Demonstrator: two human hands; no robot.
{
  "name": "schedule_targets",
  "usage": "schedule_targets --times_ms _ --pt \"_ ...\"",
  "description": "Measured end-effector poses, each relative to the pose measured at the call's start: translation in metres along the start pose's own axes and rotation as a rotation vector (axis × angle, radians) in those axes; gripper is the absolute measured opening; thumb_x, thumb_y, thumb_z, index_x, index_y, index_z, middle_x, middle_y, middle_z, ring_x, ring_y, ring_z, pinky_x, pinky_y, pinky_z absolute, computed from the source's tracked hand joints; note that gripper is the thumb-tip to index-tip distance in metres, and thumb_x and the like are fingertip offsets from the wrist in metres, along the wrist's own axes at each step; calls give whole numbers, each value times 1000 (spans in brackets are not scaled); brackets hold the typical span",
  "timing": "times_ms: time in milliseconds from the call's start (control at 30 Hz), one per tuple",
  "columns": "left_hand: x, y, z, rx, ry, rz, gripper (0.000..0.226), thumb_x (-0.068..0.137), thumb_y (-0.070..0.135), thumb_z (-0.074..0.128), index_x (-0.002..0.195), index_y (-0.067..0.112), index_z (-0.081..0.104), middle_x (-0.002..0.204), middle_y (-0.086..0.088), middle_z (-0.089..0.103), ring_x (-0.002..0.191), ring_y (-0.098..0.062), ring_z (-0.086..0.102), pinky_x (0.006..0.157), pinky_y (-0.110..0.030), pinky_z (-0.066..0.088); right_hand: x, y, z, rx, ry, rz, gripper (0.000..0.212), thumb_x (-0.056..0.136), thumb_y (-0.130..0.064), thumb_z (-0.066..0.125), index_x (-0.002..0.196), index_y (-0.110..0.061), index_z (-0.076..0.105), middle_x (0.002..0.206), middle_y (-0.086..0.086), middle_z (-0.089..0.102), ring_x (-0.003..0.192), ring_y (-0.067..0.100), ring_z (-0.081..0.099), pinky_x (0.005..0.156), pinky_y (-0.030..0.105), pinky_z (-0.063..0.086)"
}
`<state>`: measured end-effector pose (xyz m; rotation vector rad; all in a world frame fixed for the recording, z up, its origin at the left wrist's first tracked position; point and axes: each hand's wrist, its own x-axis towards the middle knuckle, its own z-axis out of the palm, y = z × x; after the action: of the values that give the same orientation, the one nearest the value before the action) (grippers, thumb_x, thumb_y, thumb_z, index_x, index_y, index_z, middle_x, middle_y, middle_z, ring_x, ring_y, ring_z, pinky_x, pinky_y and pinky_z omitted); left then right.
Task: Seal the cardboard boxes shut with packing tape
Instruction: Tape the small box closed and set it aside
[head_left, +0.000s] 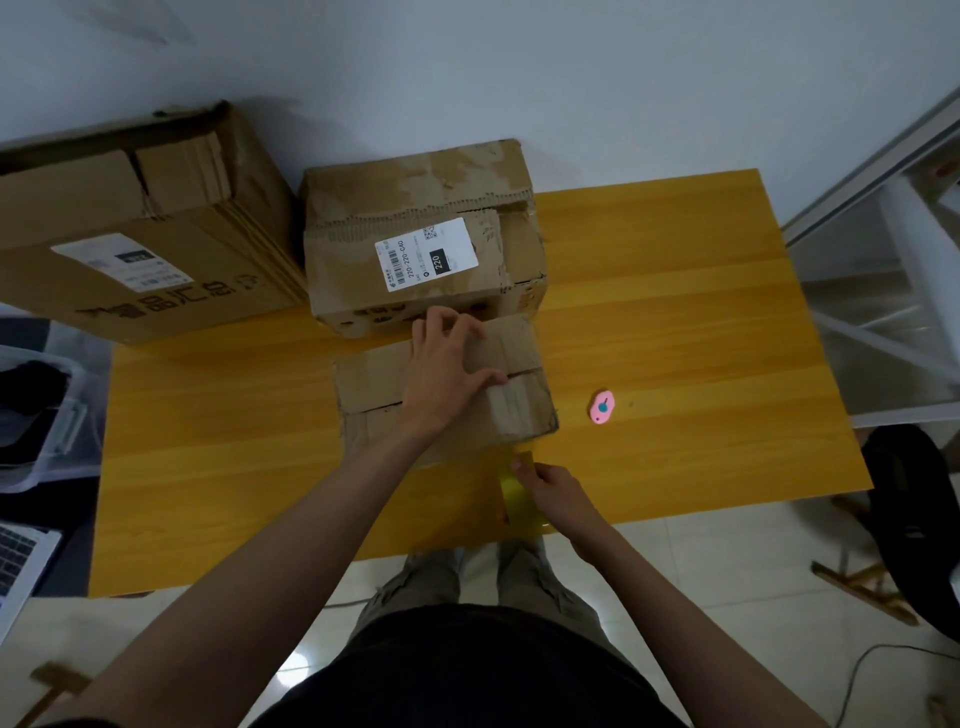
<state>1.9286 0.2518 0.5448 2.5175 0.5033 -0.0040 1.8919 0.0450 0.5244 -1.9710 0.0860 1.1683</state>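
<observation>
Yellow wood-grain tabletop (675, 312) against pale wall, tiled floor below. Small box (519, 400) at centre; left hand (447, 364) flat on flaps, fingers straight. Right hand (556, 493) at 6 o'clock, grip pinching tape roll (514, 493). Pink cutter (602, 408) at 3 o'clock. Labelled box (415, 249) at 12, large box (130, 234) at 10.

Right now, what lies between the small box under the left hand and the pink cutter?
Nothing: in the head view only bare yellow tabletop separates the small box from the pink cutter.

A small worn cardboard box (447, 389) lies flaps-closed at desk centre; yellowish packing tape (517, 493) sits at its 5 o'clock.
</observation>
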Motion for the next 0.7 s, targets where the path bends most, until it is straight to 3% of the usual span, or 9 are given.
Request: schedule_targets --times_ms 100,233,333,400,467,533,600,633,700 --pt "4 -5 -2 -17 -19 13 50 77 48 82 116 25 60 129 -3 44 117 -23 39 96 -32 37 -3 -2 -2 23 2 -13 74 100 -55 48 122 16 51 124 35 55 114 46 55 100 59 42" --pt "3 -3 -8 119 -67 227 38 85 39 78 116 24 62 143 -5 45 132 -27 39 105 -46 43 -6 -5 -4 35 -2 -39 91 87 -73 46 104 16 53 105 37 54 90 38 57 87 57 45" --pt "-4 -4 -8 146 -53 450 36 92 24 71 126 24 58 155 -11 40 143 -35 35 113 -57 37 -10 -6 -2 78 -8 -14 77 99 -55 48 127 16 47 132 37 49 118 45 53 104 59 37" --pt "-10 -6 -9 139 -81 550 40 97 22 61 134 29 48 161 -12 32 149 -39 27 117 -65 27 -12 -7 -2 88 -4 -3 72 102 -50 48 132 16 42 137 36 45 126 46 46 108 59 34" --pt "-16 -8 -8 212 -164 631 53 94 45 57 144 37 41 166 -11 19 154 -42 12 117 -72 17 -11 -6 -1 81 -4 -2 71 102 -49 47 131 16 43 136 36 46 125 47 46 107 59 35" --pt "-22 -14 -7 358 -265 656 89 78 75 59 155 41 29 170 -10 2 154 -45 -6 116 -76 5 -10 -4 -1 52 5 -18 72 101 -53 48 121 16 52 123 36 56 114 48 54 96 58 43" --pt "-23 -20 -6 501 -322 606 114 67 81 66 159 44 11 169 -10 -13 150 -49 -18 114 -78 2 -10 -3 -1 47 1 -41 76 93 -67 48 98 8 56 97 30 58 92 42 57 77 51 44" --pt "-23 -23 -6 551 -346 569 120 65 80 68 159 46 2 168 -10 -19 149 -50 -21 113 -79 3 -9 -3 -1 50 3 -50 77 91 -69 47 96 8 56 97 31 56 91 42 57 77 50 44" --pt "-20 -27 -4 608 -382 526 126 64 80 68 157 49 -11 165 -9 -28 148 -51 -23 113 -79 5 -8 -1 -1 48 25 -55 77 98 -60 48 113 16 53 116 38 54 103 46 57 87 55 45"
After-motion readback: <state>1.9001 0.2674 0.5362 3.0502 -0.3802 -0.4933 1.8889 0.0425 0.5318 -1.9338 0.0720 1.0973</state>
